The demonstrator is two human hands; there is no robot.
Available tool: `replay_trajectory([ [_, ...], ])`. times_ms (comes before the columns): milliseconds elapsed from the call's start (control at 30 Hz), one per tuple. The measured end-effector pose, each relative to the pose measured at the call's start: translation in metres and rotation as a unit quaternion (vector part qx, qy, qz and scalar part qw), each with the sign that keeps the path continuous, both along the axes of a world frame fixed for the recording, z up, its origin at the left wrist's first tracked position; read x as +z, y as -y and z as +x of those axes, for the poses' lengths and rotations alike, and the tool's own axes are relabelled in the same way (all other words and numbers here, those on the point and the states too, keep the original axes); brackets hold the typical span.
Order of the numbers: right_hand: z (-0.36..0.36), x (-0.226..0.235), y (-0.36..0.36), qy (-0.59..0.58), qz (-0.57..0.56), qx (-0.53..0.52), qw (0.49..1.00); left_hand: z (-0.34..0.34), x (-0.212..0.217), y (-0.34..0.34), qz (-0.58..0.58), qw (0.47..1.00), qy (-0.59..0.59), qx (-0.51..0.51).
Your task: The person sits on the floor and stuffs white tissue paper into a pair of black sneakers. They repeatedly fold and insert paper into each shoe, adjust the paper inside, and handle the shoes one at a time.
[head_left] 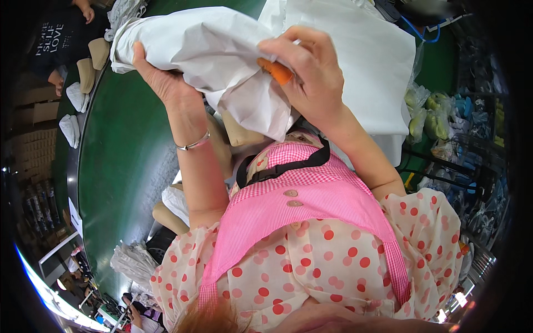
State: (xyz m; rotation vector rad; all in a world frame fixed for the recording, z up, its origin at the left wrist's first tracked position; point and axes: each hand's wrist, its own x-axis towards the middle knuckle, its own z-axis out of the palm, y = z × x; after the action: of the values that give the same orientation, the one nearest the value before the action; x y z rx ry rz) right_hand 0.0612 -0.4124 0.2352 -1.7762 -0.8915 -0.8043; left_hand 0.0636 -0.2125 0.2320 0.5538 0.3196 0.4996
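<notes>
A bundle of white wrapping paper [194,41] is held up in front of me, and what lies inside it is hidden. My left hand [169,83] supports its left part from below, with the thumb pressed on the outside and the other fingers out of sight. At the right end, my right hand [311,72] closes on the crumpled edge of the paper. An orange finger cot [275,71] covers one digit of that hand. Below the bundle, close to my apron, a beige shoe-like piece [241,132] shows in part.
White paper sheets [366,72] lie to the right on the green table [122,155]. Beige shoes [87,75] and white-wrapped pieces [69,130] line the left edge. A person in dark clothing [61,39] stands beyond. Bagged goods [438,116] are at the right.
</notes>
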Motion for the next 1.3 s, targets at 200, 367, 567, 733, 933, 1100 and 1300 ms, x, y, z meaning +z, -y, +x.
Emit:
replay_trajectory([
  [200, -0.015, -0.003, -0.002, -0.391, 0.137, 0.174, 0.893, -0.007, 0.01, -0.005, 0.043, 0.998, 0.051, 0.0],
  [367, -0.034, -0.012, -0.012, -0.588, 0.277, 0.309, 0.695, -0.008, 0.013, 0.001, 0.097, 0.991, 0.077, -0.047],
  [567, -0.018, -0.025, -0.011, -0.293, 0.073, 0.044, 0.952, -0.016, 0.025, 0.031, 0.129, 0.99, 0.048, 0.011],
  [733, -0.018, -0.029, -0.005, -0.438, 0.125, 0.099, 0.884, -0.027, 0.022, 0.046, 0.239, 0.97, 0.053, 0.005],
  [933, -0.006, -0.034, 0.009, -0.718, 0.453, 0.262, 0.459, -0.026, -0.009, 0.052, 0.281, 0.958, 0.048, -0.027],
  [1100, 0.014, -0.027, 0.009, -0.715, 0.508, 0.239, 0.416, -0.023, -0.03, 0.05, 0.311, 0.947, 0.03, -0.072],
  [1300, 0.025, -0.014, -0.004, -0.653, 0.515, 0.201, 0.518, -0.025, -0.023, 0.056, 0.204, 0.969, -0.036, -0.133],
])
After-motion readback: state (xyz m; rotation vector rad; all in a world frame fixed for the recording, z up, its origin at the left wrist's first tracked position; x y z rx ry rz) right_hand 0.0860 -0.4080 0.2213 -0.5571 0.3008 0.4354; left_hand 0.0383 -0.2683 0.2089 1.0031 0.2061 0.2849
